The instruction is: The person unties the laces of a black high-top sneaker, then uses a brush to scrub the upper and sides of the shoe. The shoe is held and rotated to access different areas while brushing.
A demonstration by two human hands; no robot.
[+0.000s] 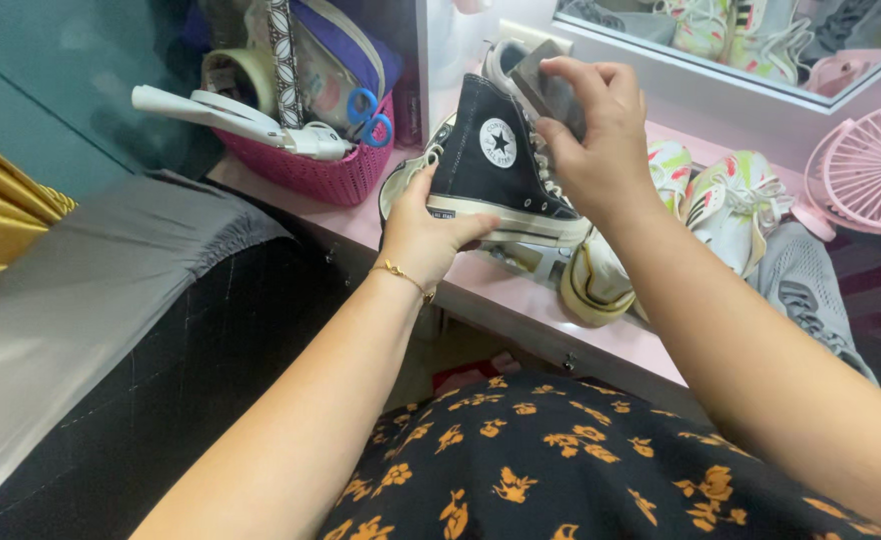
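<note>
Head camera view, looking down past a black dress with orange flowers [521, 480] toward a pink table [521, 310] in the middle of the frame.

Just above centre, the left hand [426, 235] curls around the heel and sole of a black high-top sneaker [491, 165], thumb along the white rubber edge, holding it up on its side over the table. The right hand [591, 130] closes around a small grey block [546, 85], perhaps a sponge or eraser, pinched between fingers and thumb and pressed at the shoe's upper collar near the laces.

As a judgement, cleaning of this shoe is under way: the block sits at the collar, while the white sole band still looks scuffed and grey in places. Its mate [596, 280] lies below it on the table's edge, and its cream sole looks dirty, so that appears still to be done.

At upper left stands a pink basket [331, 175] with blue-handled scissors [371, 115]. At right are white patterned sneakers [731, 200], a grey mesh shoe [811, 290] and a pink fan [871, 170].

Hard to make out: the right hand hides most of the block and the spot it touches. The fan is cut off by the right edge, and the basket's contents are a jumble.
</note>
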